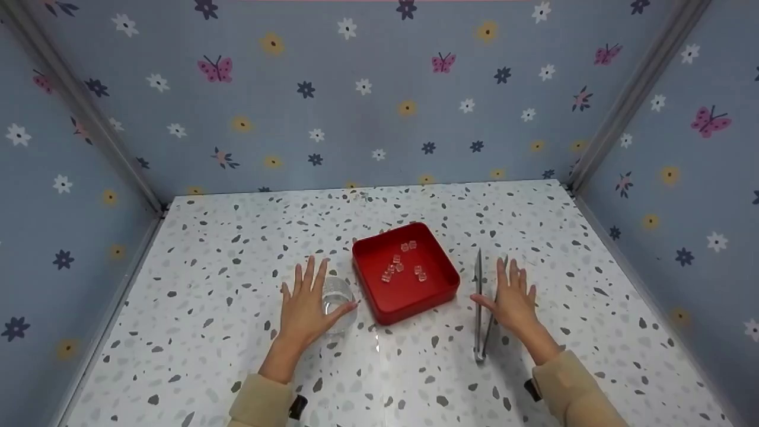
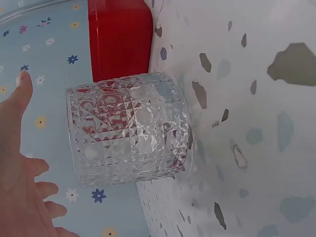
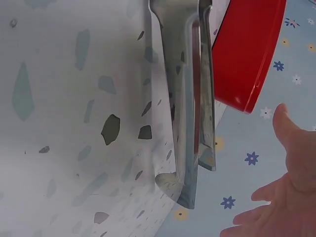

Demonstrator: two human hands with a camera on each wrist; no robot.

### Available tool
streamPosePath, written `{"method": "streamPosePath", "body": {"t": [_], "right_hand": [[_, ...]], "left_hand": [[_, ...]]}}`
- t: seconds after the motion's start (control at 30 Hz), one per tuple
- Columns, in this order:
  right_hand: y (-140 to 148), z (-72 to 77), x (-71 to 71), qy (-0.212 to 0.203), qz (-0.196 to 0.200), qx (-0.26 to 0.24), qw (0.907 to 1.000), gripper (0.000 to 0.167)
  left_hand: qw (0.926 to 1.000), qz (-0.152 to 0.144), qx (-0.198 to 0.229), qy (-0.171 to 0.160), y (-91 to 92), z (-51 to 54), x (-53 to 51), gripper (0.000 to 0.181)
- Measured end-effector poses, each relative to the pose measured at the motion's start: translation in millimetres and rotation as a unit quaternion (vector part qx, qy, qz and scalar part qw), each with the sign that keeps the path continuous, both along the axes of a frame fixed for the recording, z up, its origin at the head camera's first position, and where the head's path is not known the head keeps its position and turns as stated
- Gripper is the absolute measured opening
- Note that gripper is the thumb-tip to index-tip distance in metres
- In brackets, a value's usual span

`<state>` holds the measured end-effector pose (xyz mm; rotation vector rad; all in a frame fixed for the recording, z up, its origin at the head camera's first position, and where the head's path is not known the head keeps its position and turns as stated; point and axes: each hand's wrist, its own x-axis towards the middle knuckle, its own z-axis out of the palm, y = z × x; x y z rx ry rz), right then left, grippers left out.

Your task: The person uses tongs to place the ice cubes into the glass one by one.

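Observation:
A square red tray (image 1: 409,298) sits mid-table with several small clear cubes (image 1: 396,265) scattered on its floor. Left of it stands a clear cut-pattern glass (image 2: 128,131), upright. My left hand (image 1: 303,311) hovers over and beside the glass, fingers spread and straight; in the left wrist view, a gap separates them. Metal tongs (image 3: 185,108) are right of the tray, hinge end toward me and arms slightly apart. Near them is my right hand (image 1: 513,303), fingers spread; the right wrist view shows it apart from the tongs. Both hands hold nothing.
The white speckled tabletop (image 1: 249,231) is enclosed by blue walls (image 1: 379,112) printed with flowers and butterflies at the back and both sides. Grey corner strips (image 1: 98,121) join the walls. Dark bands (image 1: 298,407) show at the sleeve cuffs.

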<state>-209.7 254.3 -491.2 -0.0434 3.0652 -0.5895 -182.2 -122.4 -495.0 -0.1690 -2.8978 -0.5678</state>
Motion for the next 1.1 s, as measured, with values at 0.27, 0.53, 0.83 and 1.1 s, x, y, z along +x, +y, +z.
{"method": "streamPosePath", "body": {"t": [0.27, 0.53, 0.83, 1.1], "right_hand": [[-5, -3.2, 0.8, 0.003, -0.035, -0.022, 0.9991, 0.104], [-10, -10.3, -2.0, -0.029, -0.085, -0.017, 0.9958, 0.107], [-14, -16.5, -1.2, -0.080, -0.130, -0.003, 0.9882, 0.088], [-14, -19.3, -3.8, -0.125, -0.142, -0.022, 0.9817, 0.096]], "left_hand": [[0.9990, 0.015, 0.040, 0.009, -0.3, -11.2, 6.7, 0.107], [0.9928, 0.033, 0.107, 0.042, 0.8, -23.1, 13.6, 0.113], [0.9709, 0.075, 0.223, 0.047, 6.1, -36.1, 21.3, 0.123], [0.9333, 0.112, 0.341, 0.004, 13.7, -47.1, 24.1, 0.117]]}}
